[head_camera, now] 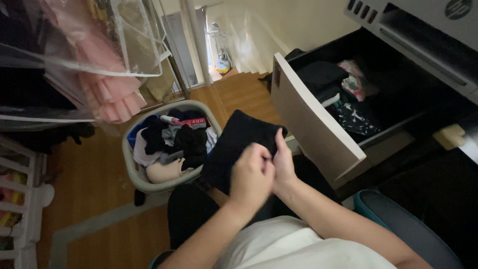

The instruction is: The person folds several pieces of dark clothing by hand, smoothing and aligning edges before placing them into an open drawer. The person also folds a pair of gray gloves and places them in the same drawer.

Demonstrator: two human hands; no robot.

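- Black folded cloth [239, 144] sits in the middle of the view, held up over the person's lap, between the laundry basket on the left and the open drawer on the right; held flat like this, its fold stays together.
- Left hand [251, 175] is closed in a loose fist on the near edge of the cloth, knuckles toward the camera, pinching the fabric.
- Right hand [283, 164] lies just beside it, touching it, with fingers [277, 141] curled over the cloth's right near edge; both hands grip the same edge, which keeps the layers aligned.
- Pale laundry basket [130, 167] stands on the wooden floor [89, 184] to the left, heaped with mixed dark, white and blue garments, close enough to reach from the seat.
- White-fronted drawer [308, 124] is pulled fully out on the right, within arm's reach; folded dark items and a patterned piece lie inside.
- Pink ruffled garment [112, 94] hangs in clear plastic at far left.
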